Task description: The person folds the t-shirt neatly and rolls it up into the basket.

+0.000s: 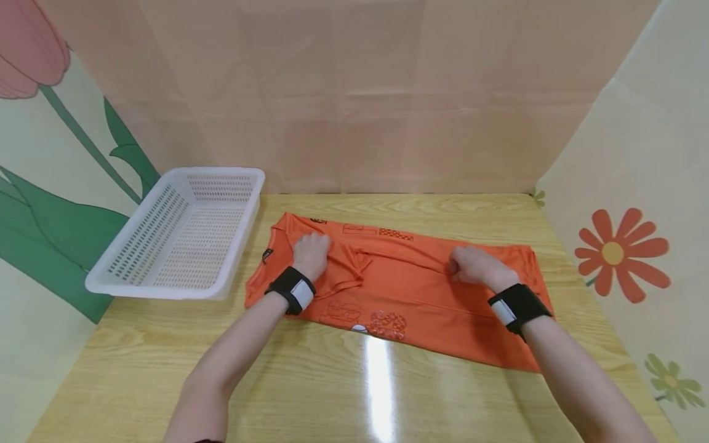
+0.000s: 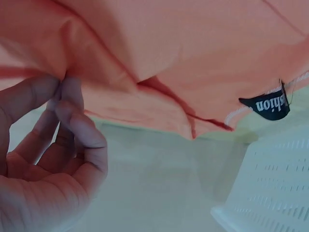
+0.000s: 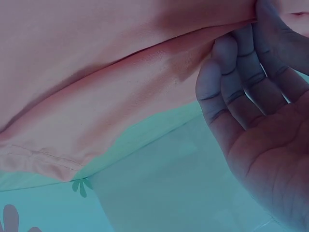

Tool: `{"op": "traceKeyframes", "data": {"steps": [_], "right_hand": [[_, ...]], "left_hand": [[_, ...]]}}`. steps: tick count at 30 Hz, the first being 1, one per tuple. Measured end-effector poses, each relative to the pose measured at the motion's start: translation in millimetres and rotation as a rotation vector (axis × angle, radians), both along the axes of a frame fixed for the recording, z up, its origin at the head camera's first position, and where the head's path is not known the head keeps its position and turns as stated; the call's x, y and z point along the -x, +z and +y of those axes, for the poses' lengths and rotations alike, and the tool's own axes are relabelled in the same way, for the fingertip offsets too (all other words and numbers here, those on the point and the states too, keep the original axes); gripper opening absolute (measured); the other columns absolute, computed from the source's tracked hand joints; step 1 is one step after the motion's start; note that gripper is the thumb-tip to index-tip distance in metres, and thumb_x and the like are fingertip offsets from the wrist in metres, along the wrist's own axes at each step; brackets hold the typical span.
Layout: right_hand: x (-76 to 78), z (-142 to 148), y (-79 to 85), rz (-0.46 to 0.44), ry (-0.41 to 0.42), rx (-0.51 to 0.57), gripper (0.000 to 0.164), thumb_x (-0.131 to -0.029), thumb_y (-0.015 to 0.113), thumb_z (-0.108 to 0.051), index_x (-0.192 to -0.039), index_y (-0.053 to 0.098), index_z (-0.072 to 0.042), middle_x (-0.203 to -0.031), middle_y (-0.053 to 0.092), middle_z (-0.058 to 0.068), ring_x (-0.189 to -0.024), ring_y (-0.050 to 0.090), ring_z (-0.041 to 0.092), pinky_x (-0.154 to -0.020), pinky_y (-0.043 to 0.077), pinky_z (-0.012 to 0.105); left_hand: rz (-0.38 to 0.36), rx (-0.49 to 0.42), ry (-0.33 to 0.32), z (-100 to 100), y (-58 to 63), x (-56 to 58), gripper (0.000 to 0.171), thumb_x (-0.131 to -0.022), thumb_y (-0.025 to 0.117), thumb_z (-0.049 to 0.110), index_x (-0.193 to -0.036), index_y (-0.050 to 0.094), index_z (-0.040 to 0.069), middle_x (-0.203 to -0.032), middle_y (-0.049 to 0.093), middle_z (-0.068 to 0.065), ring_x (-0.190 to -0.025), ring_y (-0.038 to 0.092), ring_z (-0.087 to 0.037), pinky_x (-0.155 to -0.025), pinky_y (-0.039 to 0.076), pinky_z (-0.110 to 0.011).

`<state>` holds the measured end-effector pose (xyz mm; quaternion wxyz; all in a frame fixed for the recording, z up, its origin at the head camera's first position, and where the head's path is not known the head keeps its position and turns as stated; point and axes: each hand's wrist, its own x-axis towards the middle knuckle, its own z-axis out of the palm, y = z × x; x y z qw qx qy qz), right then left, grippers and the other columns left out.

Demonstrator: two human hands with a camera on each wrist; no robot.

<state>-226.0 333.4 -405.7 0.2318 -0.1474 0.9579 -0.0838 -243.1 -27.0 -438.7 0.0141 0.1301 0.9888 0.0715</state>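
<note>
An orange shirt (image 1: 410, 289) lies on the table, its sides folded inward into a long strip with the neck to the left. My left hand (image 1: 311, 255) is over the part near the neck; in the left wrist view thumb and index finger pinch a bit of the cloth. A black neck label (image 2: 270, 105) shows close by. My right hand (image 1: 479, 267) is over the right half of the shirt. Seen from the right wrist, its thumb and fingers (image 3: 222, 53) pinch a folded edge of the cloth. Dark printed lettering (image 1: 388, 325) runs along the near side.
To the left of the shirt stands a white perforated plastic basket (image 1: 235, 246). The wooden table (image 1: 310, 381) meets a plain peach backdrop (image 1: 354, 123) behind the shirt. Flower-printed sheets (image 1: 653, 184) line the sides.
</note>
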Motion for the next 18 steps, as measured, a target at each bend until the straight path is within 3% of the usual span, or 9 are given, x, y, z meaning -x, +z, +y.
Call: {"op": "traceKeyframes", "data": {"steps": [3,6,11,18], "right_hand": [[0.0,-0.9,-1.1,-0.003,0.004,0.005,0.002,-0.095,0.07,-0.002,-0.093,0.069,-0.003,-0.087,0.063,0.009,-0.078,0.054,0.022,-0.071,0.046,0.034],[0.1,-1.7,-1.8,-0.012,0.009,0.006,0.012,-0.095,0.067,0.0,-0.085,0.066,-0.006,-0.08,0.054,0.005,-0.075,0.048,0.021,-0.068,0.039,0.033],[0.1,-2.8,-1.4,-0.024,0.027,0.005,0.02,-0.094,0.063,0.003,-0.078,0.063,-0.008,-0.073,0.047,0.002,-0.069,0.045,0.019,-0.064,0.036,0.032],[0.2,-1.3,-1.8,-0.053,0.049,0.018,0.022,-0.089,0.058,0.005,-0.073,0.06,-0.01,-0.068,0.042,-0.002,-0.064,0.04,0.016,-0.061,0.033,0.03]], "left_hand": [[0.006,-0.013,-0.004,-0.7,-2.3,1.2,0.035,-0.103,0.058,-0.001,-0.071,0.054,0.011,-0.063,0.048,-0.005,-0.064,0.061,-0.025,-0.055,0.036,-0.031],[0.021,-0.024,-0.015,-0.5,-4.2,1.7,0.03,-0.102,0.059,-0.002,-0.075,0.061,0.009,-0.068,0.058,-0.009,-0.071,0.068,-0.03,-0.056,0.038,-0.032],[0.036,-0.041,-0.034,-0.9,-7.1,2.5,0.026,-0.102,0.058,-0.004,-0.08,0.067,0.006,-0.074,0.066,-0.013,-0.076,0.07,-0.034,-0.061,0.046,-0.036],[0.076,0.008,-0.071,1.3,-10.1,7.0,0.02,-0.1,0.061,-0.005,-0.087,0.072,0.004,-0.081,0.073,-0.016,-0.084,0.072,-0.036,-0.079,0.059,-0.044]]}}
